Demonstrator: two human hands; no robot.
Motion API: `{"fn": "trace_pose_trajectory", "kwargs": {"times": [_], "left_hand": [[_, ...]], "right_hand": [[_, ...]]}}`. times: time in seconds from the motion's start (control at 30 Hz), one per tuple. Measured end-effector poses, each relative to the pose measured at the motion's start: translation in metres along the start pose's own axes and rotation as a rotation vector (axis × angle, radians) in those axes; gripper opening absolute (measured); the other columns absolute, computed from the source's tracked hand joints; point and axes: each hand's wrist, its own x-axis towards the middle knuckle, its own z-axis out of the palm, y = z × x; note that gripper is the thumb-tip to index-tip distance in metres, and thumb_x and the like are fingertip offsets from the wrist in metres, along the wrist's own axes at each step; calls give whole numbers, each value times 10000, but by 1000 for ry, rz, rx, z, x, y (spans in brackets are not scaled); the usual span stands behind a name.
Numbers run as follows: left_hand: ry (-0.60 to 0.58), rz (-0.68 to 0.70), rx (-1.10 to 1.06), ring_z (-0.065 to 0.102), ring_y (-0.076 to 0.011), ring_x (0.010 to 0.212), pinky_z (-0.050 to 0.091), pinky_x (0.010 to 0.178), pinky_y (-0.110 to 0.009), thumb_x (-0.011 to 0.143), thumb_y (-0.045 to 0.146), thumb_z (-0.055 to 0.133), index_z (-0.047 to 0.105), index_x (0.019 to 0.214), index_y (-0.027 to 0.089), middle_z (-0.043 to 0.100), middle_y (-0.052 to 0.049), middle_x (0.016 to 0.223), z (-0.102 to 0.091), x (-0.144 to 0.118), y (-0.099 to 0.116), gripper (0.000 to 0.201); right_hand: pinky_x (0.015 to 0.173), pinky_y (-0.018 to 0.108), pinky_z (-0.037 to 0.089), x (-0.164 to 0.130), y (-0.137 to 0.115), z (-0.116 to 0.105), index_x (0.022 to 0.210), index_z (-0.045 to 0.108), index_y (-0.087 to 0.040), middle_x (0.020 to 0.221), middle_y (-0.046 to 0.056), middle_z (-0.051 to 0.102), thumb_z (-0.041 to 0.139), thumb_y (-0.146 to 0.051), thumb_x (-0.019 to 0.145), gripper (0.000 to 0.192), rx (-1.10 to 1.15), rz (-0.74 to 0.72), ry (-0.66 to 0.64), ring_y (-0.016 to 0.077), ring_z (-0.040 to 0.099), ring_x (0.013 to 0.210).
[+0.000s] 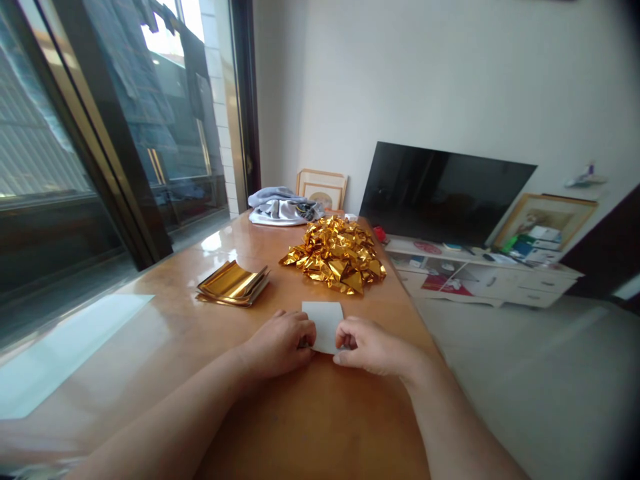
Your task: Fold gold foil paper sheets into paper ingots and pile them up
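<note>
A small pale sheet of paper [324, 323] lies on the table in front of me, its near edge slightly curved. My left hand [287, 341] is closed on the sheet's left near corner, fingers curled. On the opposite side, my right hand [367, 345] pinches the right near corner between thumb and fingers. Just beyond the left hand sits a stack of gold foil sheets [233, 283], their edges curling up. Farther back and to the right is a heap of folded gold foil pieces [340, 257].
The glossy wooden table [300, 427] runs away from me. At its far end is a bundle of cloth [280, 205]. A pale translucent sheet [70, 350] lies along the left edge. Beyond the right edge stand a white cabinet [490, 280] and a large television [445, 193].
</note>
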Motion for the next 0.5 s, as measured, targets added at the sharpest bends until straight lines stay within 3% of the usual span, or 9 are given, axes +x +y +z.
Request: {"fn": "trace_pose_trajectory", "kwargs": {"times": [0.1, 0.27, 0.5], "left_hand": [[-2, -14, 22, 588, -197, 788, 340, 717, -319, 705, 171, 636, 616, 767, 221, 653, -16, 839, -1, -1, 0, 82], [-15, 10, 35, 600, -211, 862, 352, 801, -335, 758, 183, 614, 655, 779, 233, 669, -27, 890, -4, -2, 2, 68], [53, -64, 72, 598, -227, 887, 340, 802, -345, 815, 223, 588, 709, 781, 238, 680, -51, 936, -6, 2, 0, 127]], "right_hand": [[655, 238, 403, -1, 3, -1, 836, 703, -221, 909, 14, 681, 740, -268, 724, 127, 34, -11, -25, 176, 586, 787], [628, 251, 410, 5, 9, 1, 762, 726, -210, 733, 8, 683, 652, -228, 780, 78, 104, 4, -33, 170, 585, 679], [608, 243, 378, 12, 11, 5, 655, 673, -194, 635, -15, 614, 663, -294, 772, 154, 149, 70, 82, 157, 528, 647]]}}
